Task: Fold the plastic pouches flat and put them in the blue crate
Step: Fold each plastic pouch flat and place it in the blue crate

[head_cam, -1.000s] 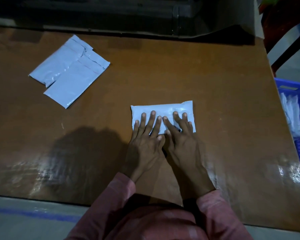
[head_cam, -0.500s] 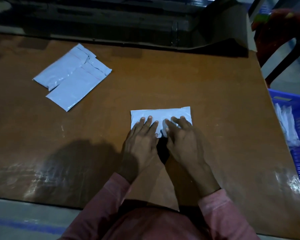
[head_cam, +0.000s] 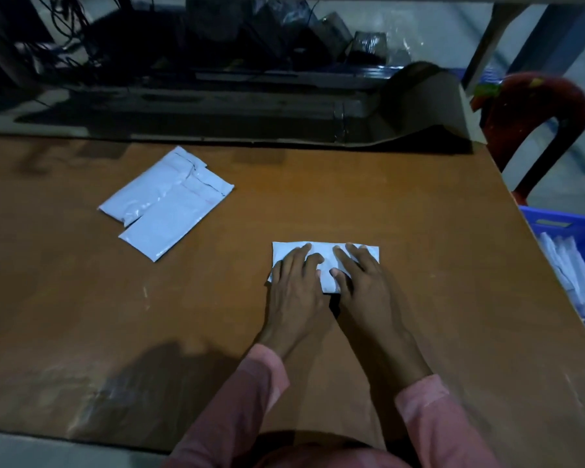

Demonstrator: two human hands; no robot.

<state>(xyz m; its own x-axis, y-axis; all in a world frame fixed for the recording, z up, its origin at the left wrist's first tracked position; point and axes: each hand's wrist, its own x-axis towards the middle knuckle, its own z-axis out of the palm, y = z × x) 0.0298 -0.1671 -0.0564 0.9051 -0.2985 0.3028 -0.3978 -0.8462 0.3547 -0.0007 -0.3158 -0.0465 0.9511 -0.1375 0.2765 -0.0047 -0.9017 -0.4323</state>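
A folded white plastic pouch (head_cam: 326, 253) lies flat in the middle of the brown table (head_cam: 419, 231). My left hand (head_cam: 296, 285) presses on its left half and my right hand (head_cam: 362, 282) on its right half, fingers spread. Two more flat white pouches (head_cam: 166, 202) overlap each other at the table's far left. The blue crate (head_cam: 551, 224) stands past the table's right edge, with several folded white pouches (head_cam: 574, 275) inside it.
A red plastic chair (head_cam: 534, 130) stands behind the crate at the far right. Dark equipment and cables (head_cam: 217, 45) fill the space beyond the table's far edge. A curled sheet of cardboard (head_cam: 426, 99) rises at the far right corner.
The pouch has become narrower from front to back, folded over under my hands. Both hands stay pressed on it, and the head camera has tilted up.
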